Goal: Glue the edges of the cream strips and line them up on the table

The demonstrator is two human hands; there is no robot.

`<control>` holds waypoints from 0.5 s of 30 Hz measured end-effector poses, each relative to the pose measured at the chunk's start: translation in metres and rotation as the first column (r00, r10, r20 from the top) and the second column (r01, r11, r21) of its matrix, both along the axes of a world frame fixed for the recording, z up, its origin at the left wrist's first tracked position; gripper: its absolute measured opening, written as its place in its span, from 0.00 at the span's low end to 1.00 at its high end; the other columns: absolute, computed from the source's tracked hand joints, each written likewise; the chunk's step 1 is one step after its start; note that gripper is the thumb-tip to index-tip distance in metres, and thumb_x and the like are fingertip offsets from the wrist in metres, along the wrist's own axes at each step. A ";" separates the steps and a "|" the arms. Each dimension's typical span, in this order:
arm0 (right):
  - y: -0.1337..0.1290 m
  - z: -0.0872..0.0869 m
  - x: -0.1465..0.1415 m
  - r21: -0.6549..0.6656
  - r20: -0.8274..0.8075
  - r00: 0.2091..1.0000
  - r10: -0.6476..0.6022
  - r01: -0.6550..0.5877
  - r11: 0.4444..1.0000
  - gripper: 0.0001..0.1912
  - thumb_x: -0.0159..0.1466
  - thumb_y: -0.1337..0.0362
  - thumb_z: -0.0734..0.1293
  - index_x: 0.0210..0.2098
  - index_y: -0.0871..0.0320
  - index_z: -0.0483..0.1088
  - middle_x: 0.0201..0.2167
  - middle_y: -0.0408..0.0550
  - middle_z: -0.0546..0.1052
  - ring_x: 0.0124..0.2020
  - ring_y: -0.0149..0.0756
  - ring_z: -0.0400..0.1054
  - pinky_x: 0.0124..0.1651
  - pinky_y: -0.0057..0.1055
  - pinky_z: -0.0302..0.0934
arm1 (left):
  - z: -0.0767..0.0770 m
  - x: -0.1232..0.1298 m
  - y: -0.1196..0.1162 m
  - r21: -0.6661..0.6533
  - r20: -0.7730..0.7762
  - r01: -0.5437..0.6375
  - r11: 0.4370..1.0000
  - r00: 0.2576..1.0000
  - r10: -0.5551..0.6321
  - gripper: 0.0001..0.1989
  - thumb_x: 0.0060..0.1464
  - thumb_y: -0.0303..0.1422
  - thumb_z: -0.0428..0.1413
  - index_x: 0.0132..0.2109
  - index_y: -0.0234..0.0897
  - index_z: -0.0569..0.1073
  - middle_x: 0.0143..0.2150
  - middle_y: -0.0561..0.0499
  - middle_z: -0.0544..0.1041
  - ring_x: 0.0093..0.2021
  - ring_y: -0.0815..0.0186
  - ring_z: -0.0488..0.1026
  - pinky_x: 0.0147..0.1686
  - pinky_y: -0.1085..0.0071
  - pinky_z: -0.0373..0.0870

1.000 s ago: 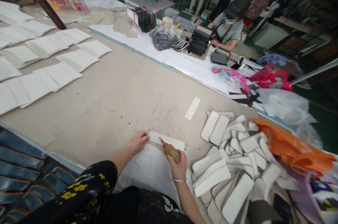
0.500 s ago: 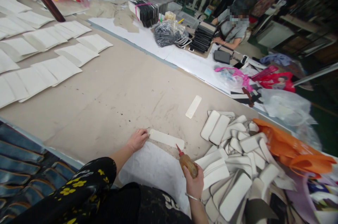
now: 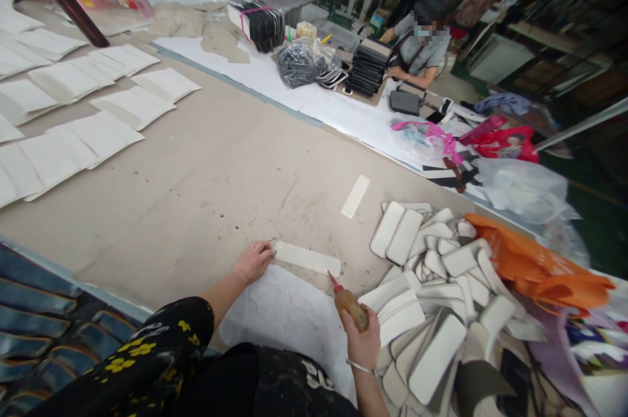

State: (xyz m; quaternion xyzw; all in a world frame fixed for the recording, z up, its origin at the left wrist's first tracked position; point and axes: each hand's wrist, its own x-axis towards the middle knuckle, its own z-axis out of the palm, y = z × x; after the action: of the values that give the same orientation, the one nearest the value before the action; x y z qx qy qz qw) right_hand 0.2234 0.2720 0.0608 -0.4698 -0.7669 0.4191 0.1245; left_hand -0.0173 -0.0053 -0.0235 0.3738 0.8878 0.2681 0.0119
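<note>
A long pale strip (image 3: 307,257) with rounded ends lies flat on the brown-covered table (image 3: 230,162). My left hand (image 3: 255,260) has its fingertips pressed together at the strip's left end. Wrapped in my right hand (image 3: 362,336) is an amber glue bottle (image 3: 350,309), tilted so that its red nozzle points up and left at the strip's right end. Whether the tip touches the strip is hard to tell. Farther back lies a shorter pale strip (image 3: 356,196). White paper (image 3: 284,312) lies in front of me, below the long strip.
Many pale rounded pieces (image 3: 438,353) are heaped at the right, beside an orange bag (image 3: 540,266). Rows of white pieces (image 3: 73,142) lie at the left. Beyond the table, a person (image 3: 422,44) sits near stacked black pieces (image 3: 367,67).
The view has shifted slightly, so the background sits a little farther left. The bottle's nozzle has moved slightly down relative to the strip's right end. Both hands keep their hold.
</note>
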 end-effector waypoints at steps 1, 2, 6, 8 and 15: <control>0.004 0.004 0.004 -0.003 0.024 0.999 -0.024 0.024 1.000 0.30 0.50 0.47 0.71 0.47 0.58 0.69 0.45 0.56 0.74 0.48 0.54 0.69 0.53 0.53 0.63 | 0.000 0.000 0.000 0.002 0.009 -0.003 1.000 1.000 0.003 0.15 0.65 0.35 0.47 0.44 0.38 0.78 0.44 0.43 0.71 0.44 0.58 0.67 0.46 0.59 0.70; 0.008 0.008 0.006 -0.005 0.049 0.998 -0.049 0.049 0.999 0.31 0.50 0.46 0.71 0.47 0.59 0.69 0.45 0.57 0.74 0.47 0.54 0.69 0.52 0.52 0.64 | -0.001 0.000 0.000 0.004 0.017 -0.007 1.000 1.000 0.007 0.14 0.65 0.35 0.47 0.44 0.39 0.78 0.44 0.43 0.71 0.44 0.58 0.67 0.46 0.59 0.70; 0.014 0.017 -0.004 -0.032 0.088 0.988 -0.125 0.128 0.991 0.35 0.47 0.43 0.71 0.46 0.61 0.70 0.44 0.58 0.75 0.45 0.56 0.70 0.50 0.53 0.65 | -0.001 0.000 -0.001 -0.001 0.013 -0.011 1.000 1.000 0.011 0.14 0.65 0.35 0.47 0.44 0.39 0.78 0.45 0.43 0.71 0.45 0.58 0.67 0.46 0.59 0.70; 0.015 0.016 -0.014 -0.029 0.083 0.987 -0.141 0.144 0.989 0.37 0.45 0.42 0.71 0.46 0.62 0.70 0.44 0.58 0.75 0.45 0.57 0.70 0.51 0.55 0.64 | -0.002 0.000 -0.001 -0.003 0.000 -0.007 1.000 1.000 0.007 0.14 0.65 0.35 0.47 0.44 0.39 0.78 0.45 0.43 0.71 0.45 0.58 0.67 0.46 0.59 0.70; 0.019 0.006 -0.021 -0.001 0.090 0.990 -0.111 0.111 0.994 0.37 0.46 0.42 0.70 0.46 0.62 0.70 0.43 0.58 0.75 0.45 0.57 0.70 0.53 0.55 0.63 | -0.002 -0.001 -0.001 0.021 -0.004 -0.002 1.000 1.000 0.002 0.14 0.65 0.35 0.47 0.44 0.38 0.78 0.44 0.43 0.71 0.45 0.58 0.67 0.46 0.60 0.70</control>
State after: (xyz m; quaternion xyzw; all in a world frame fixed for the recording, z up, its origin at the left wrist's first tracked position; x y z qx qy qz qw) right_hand 0.2024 0.2913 0.0673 -0.5304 -0.7431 0.3924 0.1117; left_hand -0.0179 -0.0063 -0.0258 0.3736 0.8854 0.2766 0.0057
